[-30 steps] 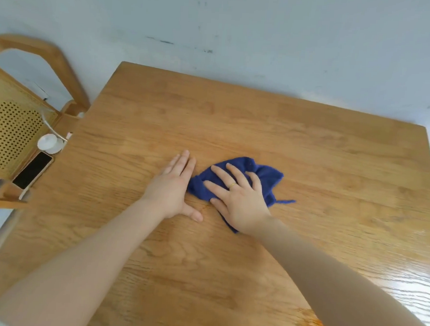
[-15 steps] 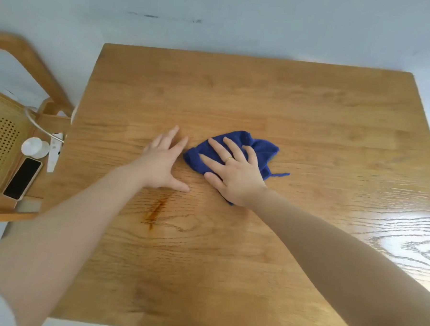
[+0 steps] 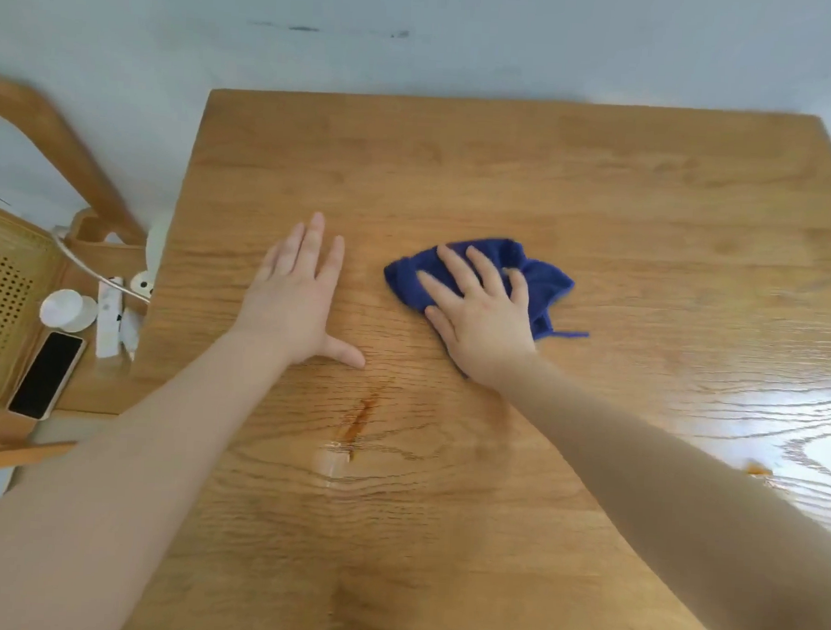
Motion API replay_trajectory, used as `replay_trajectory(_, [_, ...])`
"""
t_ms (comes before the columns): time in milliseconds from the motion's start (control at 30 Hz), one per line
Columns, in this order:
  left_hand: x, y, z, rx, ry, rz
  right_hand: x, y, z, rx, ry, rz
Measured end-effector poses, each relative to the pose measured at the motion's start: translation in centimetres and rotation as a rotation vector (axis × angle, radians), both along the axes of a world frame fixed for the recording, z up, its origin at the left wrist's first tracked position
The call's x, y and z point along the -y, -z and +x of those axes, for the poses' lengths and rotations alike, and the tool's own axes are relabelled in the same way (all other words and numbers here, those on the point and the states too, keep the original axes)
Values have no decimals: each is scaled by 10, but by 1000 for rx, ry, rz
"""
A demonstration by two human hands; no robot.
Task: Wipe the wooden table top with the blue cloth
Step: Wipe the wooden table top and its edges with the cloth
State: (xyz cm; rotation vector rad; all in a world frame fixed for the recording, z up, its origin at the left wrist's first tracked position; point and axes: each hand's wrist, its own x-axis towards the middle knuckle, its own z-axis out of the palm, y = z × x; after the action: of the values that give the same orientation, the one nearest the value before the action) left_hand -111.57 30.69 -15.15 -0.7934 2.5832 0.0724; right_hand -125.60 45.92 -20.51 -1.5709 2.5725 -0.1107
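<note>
The hands have spread apart: right hand (image 3: 481, 318) flat on the blue cloth (image 3: 540, 283), left hand (image 3: 294, 303) flat, fingers released.

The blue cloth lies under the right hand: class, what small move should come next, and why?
Probably slide the blue cloth under the right hand toward the near left, onto the brown streak. That mark lies unwiped below the left hand, which rests flat on the wooden table top.

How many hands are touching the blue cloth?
1. The right hand presses flat on the blue cloth; the left hand lies flat on the bare wooden table, apart from it.
</note>
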Motion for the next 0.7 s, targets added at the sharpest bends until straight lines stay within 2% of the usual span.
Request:
replay_trajectory(67, [3, 2, 0, 19, -6, 16, -11, 0, 21, 5, -41, -4])
replay_trajectory(200, [8, 3, -3, 61, -24, 5, 11, -5, 2, 41, -79, -8])
replay_trajectory(333, [9, 6, -2, 135, -16, -65, 65, -4, -24, 61, 81, 6])
replay_trajectory(467, [7, 6, 3, 94, -66, -46, 84, -5, -22, 83, 188, 9])
replay_trajectory(600, [8, 9, 11, -24, -124, 74, 40, -2, 26, 43, -15, -37])
replay_trajectory(700, [9, 10, 10, -53, -140, 99, 31, -5, 34, 51, -86, -10])
